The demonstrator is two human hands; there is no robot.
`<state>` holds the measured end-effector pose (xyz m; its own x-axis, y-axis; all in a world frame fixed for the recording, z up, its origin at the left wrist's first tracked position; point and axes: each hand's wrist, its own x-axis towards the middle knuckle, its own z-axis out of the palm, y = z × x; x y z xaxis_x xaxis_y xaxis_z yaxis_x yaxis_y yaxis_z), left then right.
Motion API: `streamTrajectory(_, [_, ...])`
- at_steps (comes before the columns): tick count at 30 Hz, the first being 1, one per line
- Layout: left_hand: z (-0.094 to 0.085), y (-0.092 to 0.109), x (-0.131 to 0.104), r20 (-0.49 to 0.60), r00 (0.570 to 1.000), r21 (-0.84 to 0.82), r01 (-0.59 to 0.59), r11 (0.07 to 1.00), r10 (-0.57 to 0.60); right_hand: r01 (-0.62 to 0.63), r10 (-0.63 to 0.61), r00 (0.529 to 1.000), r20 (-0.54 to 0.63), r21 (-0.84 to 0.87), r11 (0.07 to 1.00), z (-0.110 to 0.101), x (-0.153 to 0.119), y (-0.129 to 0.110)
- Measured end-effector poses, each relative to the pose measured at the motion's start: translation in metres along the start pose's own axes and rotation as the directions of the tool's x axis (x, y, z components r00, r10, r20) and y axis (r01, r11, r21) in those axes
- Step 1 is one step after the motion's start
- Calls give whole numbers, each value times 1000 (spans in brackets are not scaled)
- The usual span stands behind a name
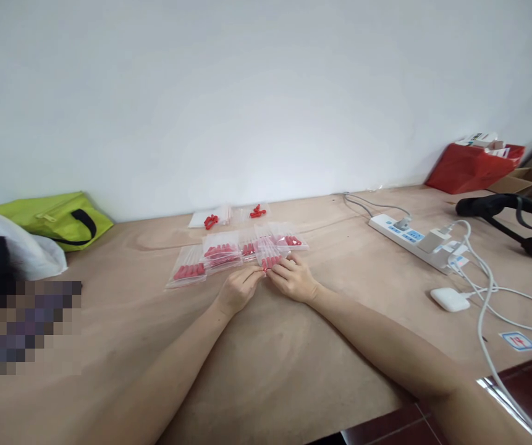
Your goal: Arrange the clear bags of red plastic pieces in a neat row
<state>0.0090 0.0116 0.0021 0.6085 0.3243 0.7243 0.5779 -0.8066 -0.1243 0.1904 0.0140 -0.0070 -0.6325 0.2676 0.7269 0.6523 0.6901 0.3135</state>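
Observation:
Both hands meet at the near end of a small clear plastic bag (266, 244) with red tube-like pieces (271, 262) in it. My left hand (240, 289) is closed in a pinch at the bag's lower corner, where a bit of red shows at the fingertips. Bent over the bag's lower right side, my right hand (296, 278) grips it, and its fingers hide part of the red pieces. Just left and behind lie more flat bags of red pieces, one (189, 271) at the left end and a stacked group (222, 252) beside it. Another bag (291, 240) lies behind my right hand.
Loose red pieces (211, 221) and a second small heap (257, 211) lie on plastic bags near the wall. Rightward are a white power strip (409, 238), cables, a white charger (450, 300) and a black headset (516, 222). A yellow-green bag (57, 216) stands left.

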Motion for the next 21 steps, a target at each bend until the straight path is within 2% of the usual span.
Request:
streamTrajectory(8, [-2, -1, 2, -60, 983, 76, -169, 983, 173, 42, -45, 998, -46, -54, 998, -1, 2, 1])
streamTrajectory(15, [-4, 3, 3, -90, 990, 37, -108, 994, 111, 49, -51, 999, -19, -103, 994, -9, -5, 11])
streamTrajectory(21, [-1, 1, -2, -105, 992, -17, -69, 997, 67, -19, 28, 998, 58, -153, 988, -16, -21, 29])
